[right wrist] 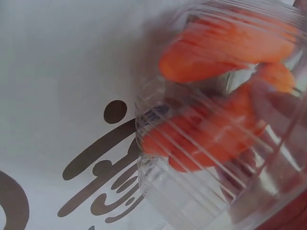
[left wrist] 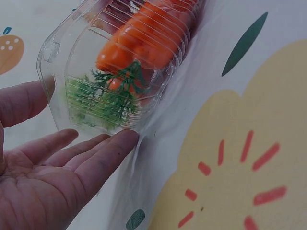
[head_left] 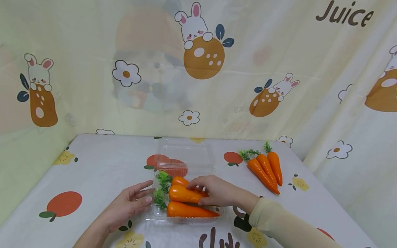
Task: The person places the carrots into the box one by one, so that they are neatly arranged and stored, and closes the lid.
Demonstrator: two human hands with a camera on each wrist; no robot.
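A clear plastic box (head_left: 149, 216) with its lid (head_left: 186, 151) folded back holds several orange carrots (head_left: 189, 209) with green tops (head_left: 159, 199) at the left end. My right hand (head_left: 217, 190) reaches into the box, its fingers curled over the middle carrot (head_left: 183, 193). In the right wrist view, blurred carrots (right wrist: 220, 129) show through the ribbed wall. My left hand (head_left: 131, 203) is beside the box's left end, fingers extended. The left wrist view shows the left hand (left wrist: 62, 177) with fingertips touching the box's edge, green tops (left wrist: 105, 100) inside.
Three more carrots (head_left: 263, 170) with green tops lie on the table at the right, behind my right forearm. A printed cloth (head_left: 111, 165) covers the table, and a patterned curtain (head_left: 149, 103) hangs behind it.
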